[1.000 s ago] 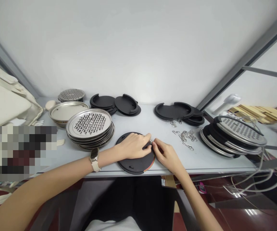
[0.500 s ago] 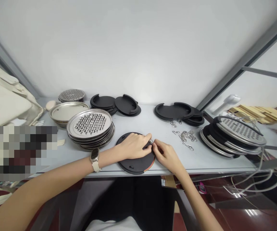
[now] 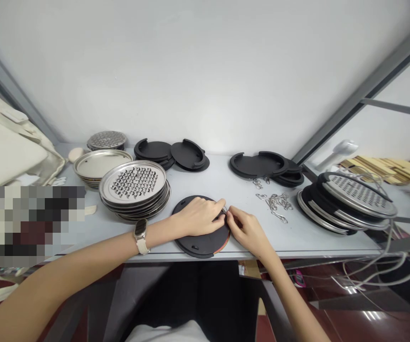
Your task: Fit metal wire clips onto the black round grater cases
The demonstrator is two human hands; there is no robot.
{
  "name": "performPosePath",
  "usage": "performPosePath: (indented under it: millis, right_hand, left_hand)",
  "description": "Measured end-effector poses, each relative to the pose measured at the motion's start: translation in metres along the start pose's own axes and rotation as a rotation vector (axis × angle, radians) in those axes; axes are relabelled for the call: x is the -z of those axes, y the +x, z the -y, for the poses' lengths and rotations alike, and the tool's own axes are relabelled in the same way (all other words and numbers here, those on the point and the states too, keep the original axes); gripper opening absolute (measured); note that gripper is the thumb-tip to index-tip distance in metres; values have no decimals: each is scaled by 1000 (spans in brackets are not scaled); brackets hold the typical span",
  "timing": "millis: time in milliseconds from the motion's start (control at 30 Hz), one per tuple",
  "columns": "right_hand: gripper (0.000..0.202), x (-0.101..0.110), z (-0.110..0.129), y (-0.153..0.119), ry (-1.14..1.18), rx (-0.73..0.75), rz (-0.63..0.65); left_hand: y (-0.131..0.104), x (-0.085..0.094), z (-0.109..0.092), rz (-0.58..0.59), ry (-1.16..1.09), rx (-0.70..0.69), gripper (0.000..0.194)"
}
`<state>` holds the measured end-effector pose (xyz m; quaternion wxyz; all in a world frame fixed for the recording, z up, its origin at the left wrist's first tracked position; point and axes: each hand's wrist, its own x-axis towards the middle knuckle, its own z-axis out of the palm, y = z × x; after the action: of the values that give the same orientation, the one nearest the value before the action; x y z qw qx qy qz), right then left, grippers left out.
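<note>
At left we find a stack of bare grater discs (image 3: 135, 183) with no black covers (image 3: 187, 156) on. At centre, one black-covered disc (image 3: 205, 242) lies at the tabletop's (image 3: 222, 183) front edge, in our judgement unfinished: the left hand (image 3: 201, 216) rests on it, gripping or not we cannot tell; the right hand (image 3: 246, 231) apparently pinches a wire clip (image 3: 224, 208). Loose clips (image 3: 278, 202) and a seemingly completed grater pile (image 3: 359, 192) lie rightward. Behind, we note a pale wall (image 3: 205, 71) between metal bars (image 3: 336, 119).
</note>
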<state>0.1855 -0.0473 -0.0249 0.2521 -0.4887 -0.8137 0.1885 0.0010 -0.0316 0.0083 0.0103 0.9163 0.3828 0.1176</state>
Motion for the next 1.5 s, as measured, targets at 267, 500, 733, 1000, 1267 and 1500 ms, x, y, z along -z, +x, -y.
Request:
performPosePath:
  millis: [267,500,733,1000,1267,1500]
  right_hand:
    - [24,0,1,0,-5,-3,0]
    - [25,0,1,0,-15,-12,0]
    - [26,0,2,0,-25,-4,-10]
    - [27,1,4,0,-33,16,-26]
    - [27,0,3,0,-28,1,-19]
    - [27,0,3,0,-34,9,-25]
  left_hand:
    - [0,-1,0,-7,14,1,15]
    - [0,-1,0,-12,14,-4,16]
    - [0,0,0,8,1,4,16]
    - [0,3,-1,38,-10,24,16]
    - [0,2,0,43,-11,22,16]
    - [0,1,0,13,-3,8,15]
